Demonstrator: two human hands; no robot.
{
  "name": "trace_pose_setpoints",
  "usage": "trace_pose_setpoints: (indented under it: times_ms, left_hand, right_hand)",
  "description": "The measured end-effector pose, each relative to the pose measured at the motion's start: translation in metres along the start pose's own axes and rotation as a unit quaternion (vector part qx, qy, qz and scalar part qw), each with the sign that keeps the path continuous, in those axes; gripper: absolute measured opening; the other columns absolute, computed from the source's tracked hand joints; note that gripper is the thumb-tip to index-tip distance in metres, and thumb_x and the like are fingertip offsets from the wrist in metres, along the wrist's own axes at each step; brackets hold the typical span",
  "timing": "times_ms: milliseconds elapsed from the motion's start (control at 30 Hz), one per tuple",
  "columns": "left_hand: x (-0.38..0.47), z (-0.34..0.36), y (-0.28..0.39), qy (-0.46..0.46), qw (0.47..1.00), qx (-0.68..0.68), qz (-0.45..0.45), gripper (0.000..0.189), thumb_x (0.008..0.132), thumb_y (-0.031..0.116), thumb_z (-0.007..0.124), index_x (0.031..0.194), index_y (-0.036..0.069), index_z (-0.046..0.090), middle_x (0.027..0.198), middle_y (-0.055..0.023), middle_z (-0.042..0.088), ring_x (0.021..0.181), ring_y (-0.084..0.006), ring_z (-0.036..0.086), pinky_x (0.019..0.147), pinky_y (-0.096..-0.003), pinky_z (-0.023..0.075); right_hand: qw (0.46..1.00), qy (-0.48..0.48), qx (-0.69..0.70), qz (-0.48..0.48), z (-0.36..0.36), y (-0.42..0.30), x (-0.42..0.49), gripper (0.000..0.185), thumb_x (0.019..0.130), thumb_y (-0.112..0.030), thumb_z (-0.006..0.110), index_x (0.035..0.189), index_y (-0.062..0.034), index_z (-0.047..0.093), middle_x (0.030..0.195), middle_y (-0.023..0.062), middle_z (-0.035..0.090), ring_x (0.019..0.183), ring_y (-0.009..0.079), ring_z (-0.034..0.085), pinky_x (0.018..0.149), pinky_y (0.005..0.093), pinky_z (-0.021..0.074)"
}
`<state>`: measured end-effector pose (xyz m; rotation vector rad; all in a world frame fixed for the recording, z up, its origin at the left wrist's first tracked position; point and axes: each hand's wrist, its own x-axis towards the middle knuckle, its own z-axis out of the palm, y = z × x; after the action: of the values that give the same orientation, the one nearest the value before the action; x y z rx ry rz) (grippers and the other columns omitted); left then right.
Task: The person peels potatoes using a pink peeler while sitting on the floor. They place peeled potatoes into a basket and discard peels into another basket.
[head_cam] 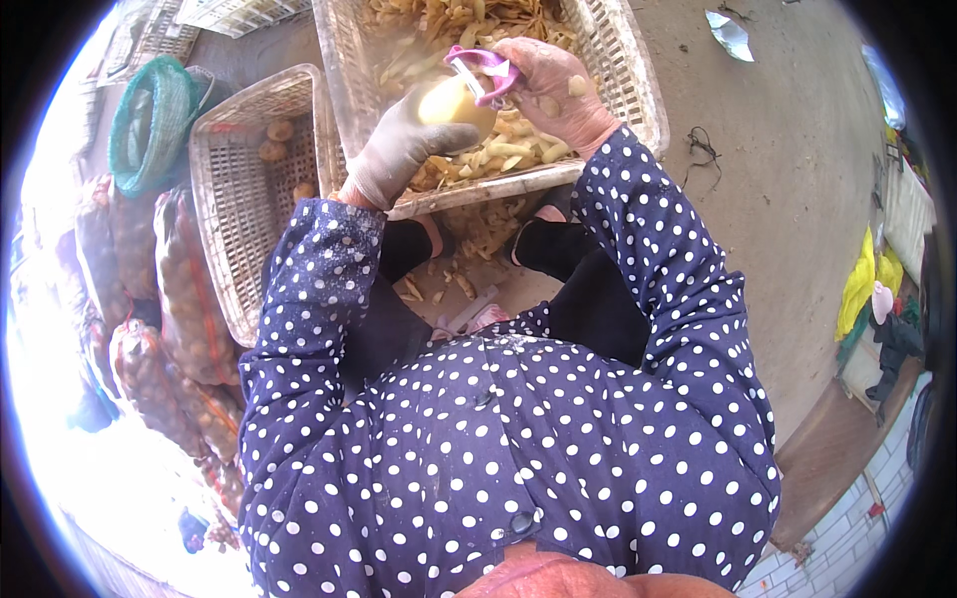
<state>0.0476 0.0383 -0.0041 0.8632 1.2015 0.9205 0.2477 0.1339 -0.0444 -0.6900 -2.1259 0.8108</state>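
Observation:
My left hand (400, 146), in a dirty pale work glove, holds a peeled yellow potato (448, 103) over a plastic crate (486, 191). In my bare right hand (557, 90) is a purple-handled peeler (490, 75), its blade at the potato's right side; whether it touches cannot be told. Bits of peel stick to the back of that hand. Beneath both hands, a heap of potato peelings (516, 138) lies in the crate. A second plastic crate (250, 190) on the left has several unpeeled potatoes (280, 131) in it.
Mesh sacks of potatoes (191, 291) and a green mesh bag (153, 123) are at the left. Peelings (478, 228) lie on the floor between my feet. A black cord (701, 148) and a silvery scrap (729, 36) lie on the floor at the right, with yellow bags (860, 284) farther off.

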Motion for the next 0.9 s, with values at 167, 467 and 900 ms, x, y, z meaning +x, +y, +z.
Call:
trace_pose_setpoints:
  times_ms: [167,467,900]
  left_hand:
    - [0.000,0.000,0.001,0.032,0.978,0.208,-0.003,0.061,0.070,0.019,0.087,0.122,0.001,0.060,0.104,-0.0069,0.068,0.090,-0.0142,0.065,0.081,-0.0278,0.0529]
    - [-0.022,-0.003,0.001,-0.002,0.993,0.118,0.015,0.069,0.068,0.020,0.088,0.127,0.000,0.058,0.114,-0.0095,0.066,0.104,-0.0168,0.063,0.092,-0.0312,0.0500]
    - [-0.025,-0.004,0.001,0.031,0.999,0.028,0.034,0.067,0.072,0.015,0.084,0.129,-0.001,0.054,0.118,-0.0088,0.063,0.107,-0.0190,0.061,0.095,-0.0308,0.0482]
  right_hand:
    - [0.980,0.003,-0.156,-0.121,-0.010,-0.018,0.013,0.021,0.075,-0.010,0.072,0.095,-0.0087,0.066,0.088,0.0072,0.066,0.085,0.0300,0.064,0.075,0.0380,0.0519]
    - [0.975,-0.014,-0.183,-0.123,-0.018,0.021,0.008,0.021,0.071,-0.018,0.076,0.087,-0.0109,0.065,0.083,0.0049,0.064,0.082,0.0268,0.063,0.074,0.0364,0.0496]
    - [0.975,0.068,-0.142,-0.153,-0.004,0.012,0.011,0.016,0.077,-0.021,0.073,0.089,-0.0124,0.065,0.085,0.0037,0.066,0.085,0.0262,0.065,0.077,0.0376,0.0497]
